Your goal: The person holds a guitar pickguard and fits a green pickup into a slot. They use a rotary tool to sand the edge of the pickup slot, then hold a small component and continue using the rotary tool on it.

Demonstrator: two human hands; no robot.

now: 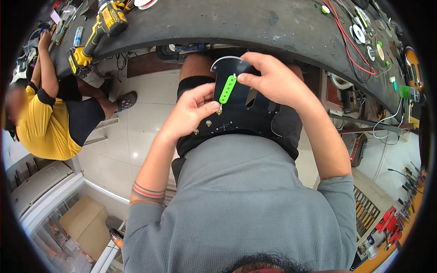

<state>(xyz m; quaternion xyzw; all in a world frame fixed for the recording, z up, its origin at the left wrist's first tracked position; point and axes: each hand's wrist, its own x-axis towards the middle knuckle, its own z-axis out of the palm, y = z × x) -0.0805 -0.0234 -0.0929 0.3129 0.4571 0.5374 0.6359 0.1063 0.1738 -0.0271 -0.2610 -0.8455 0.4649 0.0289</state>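
While left fingers [210, 108] pinch a black plate [239, 99], right fingers [250, 81] do; green bar [227, 89] between.

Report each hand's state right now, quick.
Left hand: closed, holding the black guitar pickguard near the green single-coil pickup's lower end.
Right hand: closed, holding the same pickguard near the pickup's upper end.

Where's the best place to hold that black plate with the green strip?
Probably by the far edge of the black plate, coming from the right: thumb on the face, fingers at the rim, much as the right hand has it. The plate looks thin and flat, so its edge suits a pinch, while the green strip leaves less bare face further in.
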